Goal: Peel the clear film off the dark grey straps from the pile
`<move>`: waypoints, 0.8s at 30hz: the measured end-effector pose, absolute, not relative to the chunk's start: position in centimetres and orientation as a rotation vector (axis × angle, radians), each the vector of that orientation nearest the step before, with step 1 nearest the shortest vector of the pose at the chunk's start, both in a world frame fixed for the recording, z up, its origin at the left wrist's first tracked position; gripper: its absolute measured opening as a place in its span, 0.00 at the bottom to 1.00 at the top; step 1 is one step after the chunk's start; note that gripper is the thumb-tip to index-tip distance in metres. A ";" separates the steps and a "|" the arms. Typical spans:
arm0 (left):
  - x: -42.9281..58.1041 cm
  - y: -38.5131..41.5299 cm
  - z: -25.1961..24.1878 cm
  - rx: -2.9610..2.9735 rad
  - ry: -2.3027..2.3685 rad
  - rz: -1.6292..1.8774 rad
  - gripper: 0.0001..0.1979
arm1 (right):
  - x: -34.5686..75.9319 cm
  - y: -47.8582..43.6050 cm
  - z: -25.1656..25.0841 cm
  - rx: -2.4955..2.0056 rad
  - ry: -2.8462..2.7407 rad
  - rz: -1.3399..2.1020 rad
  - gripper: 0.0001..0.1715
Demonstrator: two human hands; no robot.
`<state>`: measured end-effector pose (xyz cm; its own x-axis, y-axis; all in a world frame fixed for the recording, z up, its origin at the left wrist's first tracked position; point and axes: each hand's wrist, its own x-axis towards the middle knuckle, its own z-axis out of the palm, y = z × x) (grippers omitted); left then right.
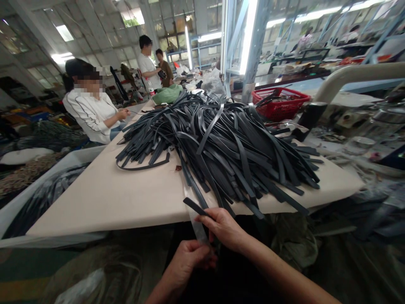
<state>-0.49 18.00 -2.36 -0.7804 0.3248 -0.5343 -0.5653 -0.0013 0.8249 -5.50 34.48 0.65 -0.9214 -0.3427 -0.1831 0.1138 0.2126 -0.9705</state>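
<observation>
Strap (193,205) was pinched by right hand (227,226); left hand (186,259) was curled, hold unclear. Single-strap handling was apparently underway; steady pinch needed next.

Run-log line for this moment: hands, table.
right hand: pinches dark strap | left hand: at translucent strip, grip unclear | table: heap of dark straps | red basket: beyond heap

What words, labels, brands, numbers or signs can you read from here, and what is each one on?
None can be read for certain.
Bottle beside the green bag: its red label is too small and blurred to read.
Black straps on the table: no lettering I can make out.
Dark strip in the right hand: none visible.
Red basket: none I can make out.
</observation>
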 end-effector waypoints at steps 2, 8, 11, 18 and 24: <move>-0.2 18.3 -2.6 -0.317 1.584 1.954 0.23 | -4.6 35.7 1.0 -0.207 2.148 -1.779 0.25; -0.5 19.7 -2.7 -0.464 1.312 2.290 0.20 | 0.7 39.7 1.2 -0.282 2.318 -1.617 0.28; -1.0 20.5 -2.5 -0.533 1.251 2.357 0.21 | 2.9 40.3 0.5 -0.415 2.451 -1.430 0.25; -0.9 21.5 -1.7 -0.536 1.213 2.369 0.22 | 3.4 39.7 0.1 -0.409 2.500 -1.313 0.23; -0.8 21.5 -1.8 -0.597 1.219 2.398 0.23 | 3.3 39.0 -0.6 -0.426 2.538 -1.255 0.21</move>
